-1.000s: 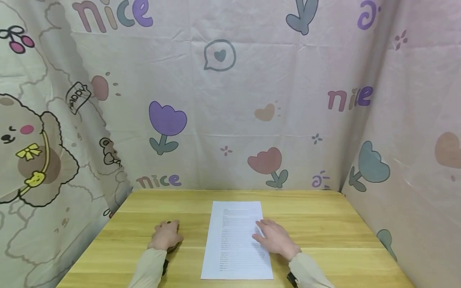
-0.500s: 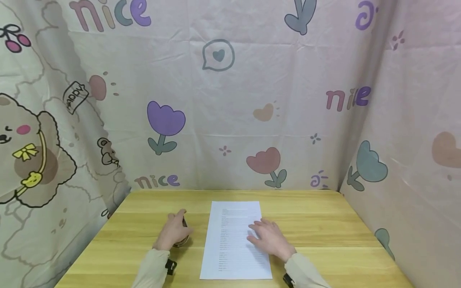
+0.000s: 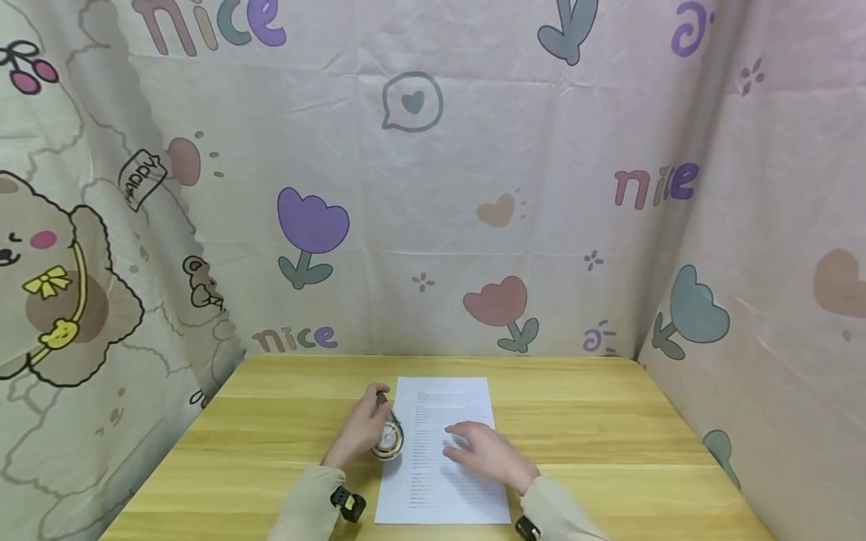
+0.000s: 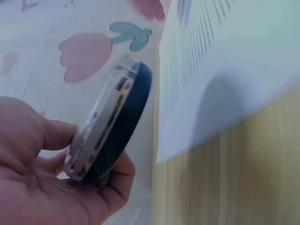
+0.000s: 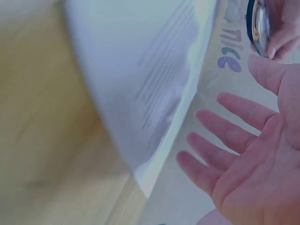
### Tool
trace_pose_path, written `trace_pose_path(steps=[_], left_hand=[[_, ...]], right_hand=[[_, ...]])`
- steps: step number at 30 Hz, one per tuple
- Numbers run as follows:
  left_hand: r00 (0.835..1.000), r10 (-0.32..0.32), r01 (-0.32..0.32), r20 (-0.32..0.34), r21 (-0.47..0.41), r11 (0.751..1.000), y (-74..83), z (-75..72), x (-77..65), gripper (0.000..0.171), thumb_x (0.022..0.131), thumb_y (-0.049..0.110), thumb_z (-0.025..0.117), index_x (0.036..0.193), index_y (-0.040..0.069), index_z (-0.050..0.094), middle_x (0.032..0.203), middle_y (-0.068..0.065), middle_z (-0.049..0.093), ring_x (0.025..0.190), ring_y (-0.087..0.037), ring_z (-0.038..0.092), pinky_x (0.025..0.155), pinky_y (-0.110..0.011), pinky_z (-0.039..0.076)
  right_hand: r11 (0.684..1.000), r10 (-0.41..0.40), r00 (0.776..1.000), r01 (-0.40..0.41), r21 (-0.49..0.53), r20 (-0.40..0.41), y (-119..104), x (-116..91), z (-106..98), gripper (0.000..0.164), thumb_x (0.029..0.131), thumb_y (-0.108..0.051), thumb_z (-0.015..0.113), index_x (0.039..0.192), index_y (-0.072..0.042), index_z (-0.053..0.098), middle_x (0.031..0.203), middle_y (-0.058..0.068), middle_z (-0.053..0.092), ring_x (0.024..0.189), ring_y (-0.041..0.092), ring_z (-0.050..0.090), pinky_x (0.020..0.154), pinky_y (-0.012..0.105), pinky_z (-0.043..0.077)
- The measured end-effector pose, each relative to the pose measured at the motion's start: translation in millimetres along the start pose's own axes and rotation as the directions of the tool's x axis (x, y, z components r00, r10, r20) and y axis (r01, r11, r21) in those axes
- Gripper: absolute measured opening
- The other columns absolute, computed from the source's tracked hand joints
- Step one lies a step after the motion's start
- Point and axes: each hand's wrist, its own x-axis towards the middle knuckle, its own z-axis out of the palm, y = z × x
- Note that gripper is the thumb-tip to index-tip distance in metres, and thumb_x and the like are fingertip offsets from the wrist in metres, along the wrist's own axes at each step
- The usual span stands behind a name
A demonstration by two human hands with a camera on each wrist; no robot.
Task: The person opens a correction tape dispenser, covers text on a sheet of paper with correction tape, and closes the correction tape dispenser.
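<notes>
In the head view my left hand (image 3: pixel 361 430) holds a round, compass-like dial (image 3: pixel 388 439) at the paper's left edge. It has a pale face and a gold ring, and its upper part is partly covered by the fingers. Seen edge-on in the left wrist view, the compass-like dial (image 4: pixel 112 122) has a clear cover over a dark base; thumb and fingers grip its lower end, above the table. My right hand (image 3: pixel 489 453) hovers over the printed sheet (image 3: pixel 433 515), holding nothing. Its fingers are spread and nearly straight in the right wrist view, palm showing.
The sheet lies flat on a light wooden table (image 3: pixel 595 428). A patterned cloth (image 3: pixel 406 180) hangs behind the table and along both sides. Each wrist wears a small black camera; the left wrist camera (image 3: pixel 348 503) is the plainer one.
My left hand has lifted the compass-like dial and carried it right to the sheet's edge, turning its face into view. My right hand has shifted left over the sheet.
</notes>
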Motion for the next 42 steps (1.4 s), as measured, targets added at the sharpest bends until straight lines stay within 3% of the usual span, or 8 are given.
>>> trace_pose_path(steps=[7, 11, 13, 19, 27, 34, 37, 42], left_hand=[[0.999, 0.021, -0.027, -0.032, -0.216, 0.976, 20.0, 13.4, 3.1, 0.021, 0.097, 0.011, 0.061, 0.115, 0.004, 0.053, 0.115, -0.017, 0.062, 0.104, -0.024, 0.059, 0.088, -0.036, 0.053], [0.996, 0.056, -0.074, -0.070, -0.304, 0.950, 28.1, 19.8, 5.0, 0.021, 0.091, 0.008, 0.068, 0.105, 0.000, 0.055, 0.100, -0.013, 0.062, 0.091, -0.018, 0.059, 0.075, -0.022, 0.053], [0.994, 0.063, -0.088, -0.088, -0.315, 0.945, 30.5, 23.9, 5.5, 0.021, 0.089, 0.008, 0.071, 0.102, 0.001, 0.056, 0.096, -0.011, 0.062, 0.087, -0.015, 0.058, 0.071, -0.018, 0.052], [0.995, 0.076, -0.091, -0.057, -0.340, 0.936, 31.8, 32.3, 5.1, 0.022, 0.088, 0.017, 0.074, 0.100, 0.003, 0.063, 0.092, -0.008, 0.066, 0.080, -0.013, 0.060, 0.066, -0.020, 0.054], [0.990, 0.088, -0.046, 0.109, -0.334, 0.941, 31.4, 30.3, 1.1, 0.027, 0.092, 0.022, 0.069, 0.116, 0.008, 0.070, 0.091, -0.015, 0.072, 0.063, -0.018, 0.063, 0.045, -0.020, 0.048], [0.990, 0.079, -0.007, 0.114, -0.525, 0.851, 41.4, 32.4, -2.8, 0.035, 0.089, 0.010, 0.071, 0.119, -0.006, 0.066, 0.094, -0.021, 0.072, 0.066, -0.014, 0.071, 0.067, -0.031, 0.063], [0.988, 0.102, -0.020, 0.118, -0.553, 0.833, 43.3, 32.4, -4.1, 0.033, 0.089, 0.009, 0.071, 0.118, -0.008, 0.066, 0.095, -0.022, 0.072, 0.067, -0.015, 0.072, 0.068, -0.033, 0.063], [0.967, 0.181, -0.048, 0.178, -0.572, 0.819, 41.4, 28.5, -4.8, 0.033, 0.090, 0.008, 0.069, 0.117, -0.010, 0.066, 0.099, -0.027, 0.072, 0.069, -0.014, 0.073, 0.070, -0.034, 0.063]], right_hand=[[0.980, -0.002, 1.000, 0.001, 0.198, 0.007, -6, 10, 2, 0.050, 0.096, -0.039, 0.060, 0.135, -0.006, 0.058, 0.130, 0.011, 0.065, 0.116, 0.030, 0.063, 0.098, 0.046, 0.053], [0.944, -0.003, 1.000, 0.012, 0.329, -0.028, -8, 15, 4, 0.047, 0.096, -0.037, 0.062, 0.133, -0.009, 0.057, 0.117, 0.011, 0.069, 0.099, 0.024, 0.069, 0.081, 0.031, 0.059], [0.899, 0.031, 0.999, -0.012, 0.437, -0.035, -10, 16, 4, 0.043, 0.097, -0.034, 0.060, 0.132, -0.009, 0.055, 0.115, 0.013, 0.068, 0.096, 0.021, 0.069, 0.075, 0.029, 0.060], [0.683, 0.128, 0.991, -0.056, 0.729, -0.044, -12, 15, -1, 0.034, 0.103, -0.026, 0.051, 0.132, -0.007, 0.047, 0.125, 0.025, 0.057, 0.097, 0.026, 0.067, 0.072, 0.040, 0.063], [0.594, 0.248, 0.958, -0.033, 0.803, -0.143, -9, 17, -9, 0.034, 0.102, -0.015, 0.051, 0.135, -0.007, 0.044, 0.125, 0.028, 0.052, 0.089, 0.027, 0.067, 0.067, 0.039, 0.063], [0.435, 0.312, 0.947, -0.071, 0.898, -0.077, -7, 18, -8, 0.051, 0.094, -0.023, 0.066, 0.136, -0.003, 0.044, 0.122, 0.024, 0.053, 0.086, 0.023, 0.069, 0.071, 0.039, 0.063], [0.421, 0.293, 0.955, -0.080, 0.903, -0.052, -5, 16, -9, 0.052, 0.092, -0.023, 0.070, 0.133, -0.002, 0.048, 0.118, 0.021, 0.057, 0.086, 0.023, 0.070, 0.071, 0.039, 0.063], [0.455, 0.251, 0.967, -0.079, 0.887, -0.043, -1, 12, -15, 0.048, 0.090, -0.024, 0.072, 0.129, -0.003, 0.052, 0.117, 0.020, 0.056, 0.088, 0.023, 0.069, 0.066, 0.039, 0.063]])
